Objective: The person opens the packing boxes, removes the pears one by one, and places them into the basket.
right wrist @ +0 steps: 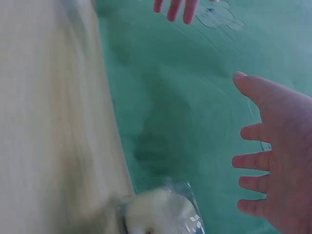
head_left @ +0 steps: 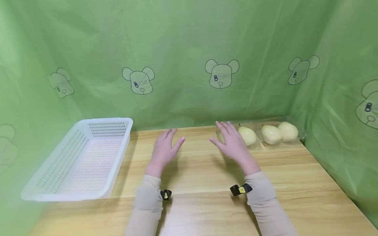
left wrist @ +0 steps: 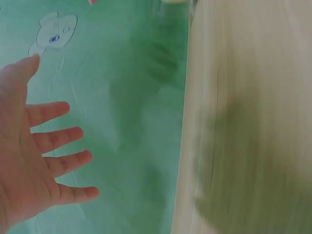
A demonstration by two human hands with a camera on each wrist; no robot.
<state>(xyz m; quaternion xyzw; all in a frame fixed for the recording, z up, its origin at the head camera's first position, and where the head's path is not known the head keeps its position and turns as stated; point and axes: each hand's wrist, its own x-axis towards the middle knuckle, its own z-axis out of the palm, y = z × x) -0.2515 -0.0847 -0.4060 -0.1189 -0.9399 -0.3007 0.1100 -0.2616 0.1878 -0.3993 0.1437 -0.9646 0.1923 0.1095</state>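
My left hand [head_left: 164, 149] hovers over the middle of the table, fingers spread and holding nothing. In the left wrist view its fingers [left wrist: 63, 161] stand apart from each other. My right hand [head_left: 233, 142] is likewise spread and holds nothing; in the head view it overlaps the left end of a row of wrapped pears. One pear [head_left: 247, 136] shows just right of that hand, and two more, a pear [head_left: 271, 134] and a pear [head_left: 287, 131], lie farther right in clear plastic. The right wrist view shows a plastic-wrapped pear [right wrist: 158, 212] low in the frame, below the hand.
A white perforated plastic basket [head_left: 118, 164] stands at the left of the wooden table [head_left: 200, 170]. Green curtains [head_left: 183, 39] with bear-head prints rise at the back and sides. Small black cameras are strapped to both wrists.
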